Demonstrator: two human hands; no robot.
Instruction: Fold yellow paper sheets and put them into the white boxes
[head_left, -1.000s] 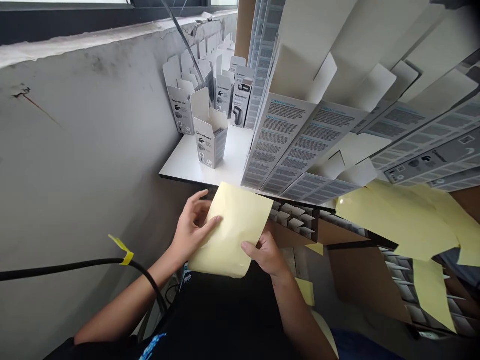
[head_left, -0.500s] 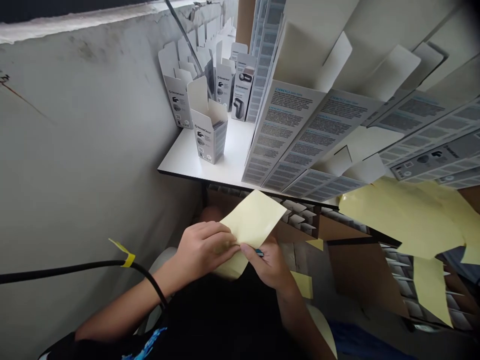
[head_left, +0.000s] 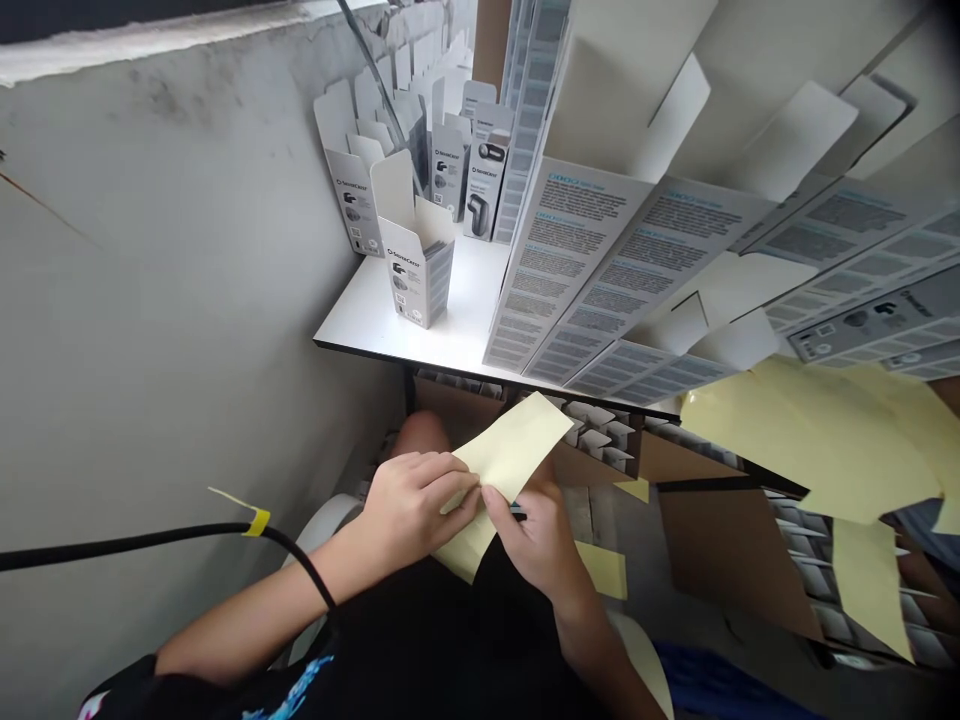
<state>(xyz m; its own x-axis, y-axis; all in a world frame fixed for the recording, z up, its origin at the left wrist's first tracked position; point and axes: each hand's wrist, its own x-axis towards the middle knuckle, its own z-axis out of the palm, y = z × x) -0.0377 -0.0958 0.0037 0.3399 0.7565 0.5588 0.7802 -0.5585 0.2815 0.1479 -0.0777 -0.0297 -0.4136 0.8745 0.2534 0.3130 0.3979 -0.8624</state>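
Note:
A pale yellow sheet of paper (head_left: 517, 445) is held up over my lap, below the white table's front edge. My left hand (head_left: 424, 500) is closed, pinching the sheet with thumb and fingertips near its middle. My right hand (head_left: 544, 540) grips the same sheet beside it, thumb on top and fingers hidden underneath. A small blue and black object (head_left: 517, 510) shows between the right thumb and fingers, too covered to name. The sheet's lower part (head_left: 466, 548) hangs beneath the hands.
An open printed carton (head_left: 416, 275) stands on the white table (head_left: 360, 315), with more cartons behind. Tall stacked cartons (head_left: 577, 270) fill the right side. Yellow sheets (head_left: 810, 440) lie at right. Boxes of cartons (head_left: 600, 440) sit below. A black cable (head_left: 135, 540) crosses at left.
The yellow sheet's upper part has tilted and looks narrower, and its lower end shows more. Both hands have shifted slightly, keeping their grip.

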